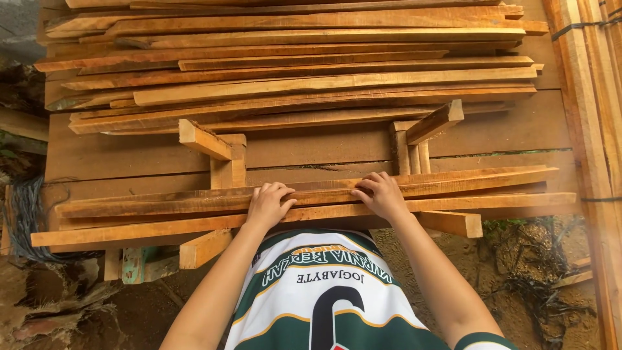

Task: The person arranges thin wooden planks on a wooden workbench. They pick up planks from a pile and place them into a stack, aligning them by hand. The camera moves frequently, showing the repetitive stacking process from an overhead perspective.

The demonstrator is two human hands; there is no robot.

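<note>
Hands come first, right at the near edge of the table (492, 133). The person wears a green and white shirt (324, 298) and looks down past it. The left hand (269, 204) lies flat on a few long thin wood strips (194, 207) that stretch from side to side. Its fingers (275, 189) curl over the far edge of the top strip, and its grip is loose, a light hold with the fingers bent over the wood and not a tight fist. The right hand (382, 194) rests on the same strips, a little farther right. Its fingers (372, 181) bend over the far edge too, in the same light hold. The two hands are near each other but do not touch.

The strips sit on short wood blocks. One block end (204, 248) sticks out under the left hand, and one block end (453, 223) sticks out under the right hand. Below them is brown dirt ground (518, 272) with roots and bits of scrap.

Just past the hands stand two small wood stops. The left stop (217, 152) is a little upright post with a tilted piece on top. The right stop (421, 136) looks the same.

Farther back lies a big pile of long wood strips (311, 71), stacked flat and a bit messy. On the far right, more long boards (593, 97) run away from the person, tied with a dark band.
</note>
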